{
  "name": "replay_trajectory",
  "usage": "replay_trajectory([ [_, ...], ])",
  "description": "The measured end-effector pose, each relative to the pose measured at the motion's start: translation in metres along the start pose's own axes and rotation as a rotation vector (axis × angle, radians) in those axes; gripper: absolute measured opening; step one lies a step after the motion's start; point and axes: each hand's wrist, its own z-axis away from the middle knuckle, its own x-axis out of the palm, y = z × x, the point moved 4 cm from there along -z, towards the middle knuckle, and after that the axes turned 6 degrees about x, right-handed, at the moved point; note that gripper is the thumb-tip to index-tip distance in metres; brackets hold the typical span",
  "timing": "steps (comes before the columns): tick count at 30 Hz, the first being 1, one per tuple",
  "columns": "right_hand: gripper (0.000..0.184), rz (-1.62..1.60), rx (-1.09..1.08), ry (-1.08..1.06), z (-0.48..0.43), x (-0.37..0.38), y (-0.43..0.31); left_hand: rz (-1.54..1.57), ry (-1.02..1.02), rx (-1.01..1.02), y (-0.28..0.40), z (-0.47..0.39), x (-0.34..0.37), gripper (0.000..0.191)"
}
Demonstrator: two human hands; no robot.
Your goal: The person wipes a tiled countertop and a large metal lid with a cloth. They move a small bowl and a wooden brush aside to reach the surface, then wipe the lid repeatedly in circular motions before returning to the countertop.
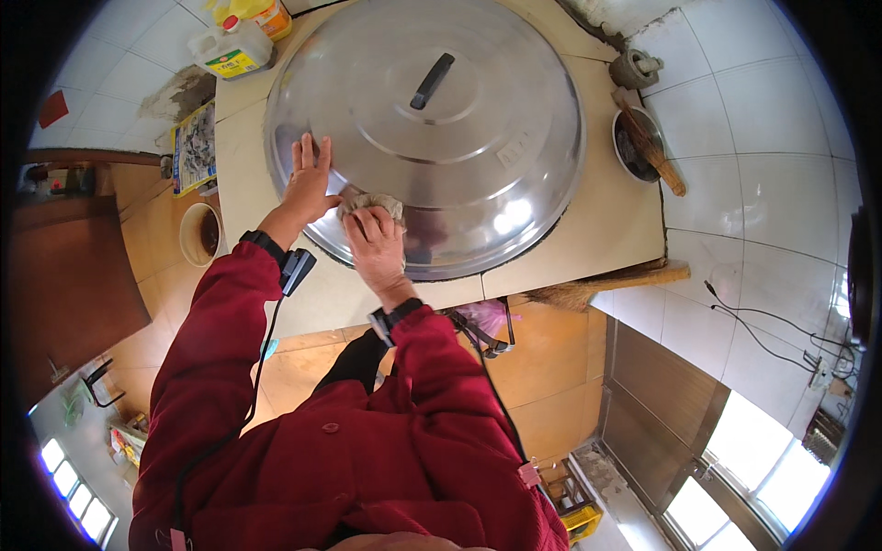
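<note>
A large round metal lid (468, 124) with a black handle (432, 81) lies on the tiled counter (606, 227) in front of me. Pressed to the near left part of the lid is a crumpled, light-coloured cloth (375, 202), held under the fingers of my right hand (379, 248). Just left of it, my left hand (305, 189) rests on the lid's left rim with fingers spread and nothing in it. A paper sticker (510, 153) bearing marks is stuck on the lid's right side. What lies beneath the lid is hidden.
Plastic jugs (232, 52) stand at the back left. On the right are a stone mortar with pestle (630, 69) and a bowl (620, 148) with a short whisk brush (651, 151). A bucket (186, 234) sits left of the counter. A broom (620, 279) lies along its front edge.
</note>
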Motion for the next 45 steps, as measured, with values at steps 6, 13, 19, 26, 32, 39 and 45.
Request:
replay_trajectory([
  [6, 0.043, 0.168, -0.027, 0.044, 0.049, -0.081, 0.102, 0.042, -0.019, -0.019, 0.005, 0.003, -0.006, 0.128],
  [13, 0.044, 0.135, 0.485, 0.309, 0.081, -0.043, 0.079, 0.073, -0.013, -0.020, 0.003, 0.002, -0.004, 0.130],
  [19, 0.024, -0.013, 0.010, -0.083, 0.085, 0.017, 0.016, 0.062, 0.002, -0.001, -0.001, 0.001, 0.000, 0.129],
  [26, 0.047, 0.018, 0.756, 0.576, 0.092, -0.078, 0.150, 0.057, 0.014, 0.016, -0.001, 0.000, 0.002, 0.128],
  [32, 0.088, -0.131, 0.791, 0.582, 0.112, -0.013, 0.071, -0.001, 0.003, 0.023, -0.003, -0.001, 0.003, 0.128],
  [39, 0.073, 0.060, 0.738, 0.523, 0.126, -0.054, 0.169, -0.047, -0.005, 0.061, -0.010, -0.004, 0.010, 0.131],
  [45, 0.065, -0.083, 0.963, 0.649, 0.084, -0.091, 0.211, -0.088, 0.000, 0.084, -0.010, -0.003, 0.009, 0.132],
])
